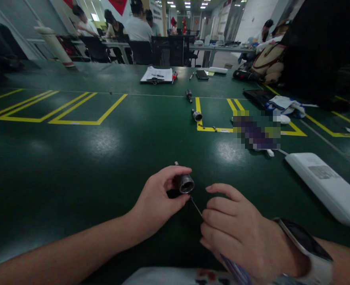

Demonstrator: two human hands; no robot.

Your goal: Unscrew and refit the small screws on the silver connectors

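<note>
My left hand (155,200) is closed on a cup-shaped metal part (186,184), thumb and fingers around its sides. The part's round open end faces me, and a short stem shows behind my fingers. In my right hand (234,225) is a screwdriver (196,207) with a thin shaft and a clear purplish handle. Its tip meets the lower side of the metal part, by my left thumb. The right index finger is raised off the tool. Two similar metal parts, one nearer (196,115) and one farther (188,95), lie ahead on the green table (127,150).
Several tiny dark pieces (214,128) lie by the yellow tape. At right are a pixelated object (253,132), a white device (326,186) and a cloth (286,106). Farther back lie a clipboard (157,74) and a red-handled tool (175,76). People sit at tables beyond.
</note>
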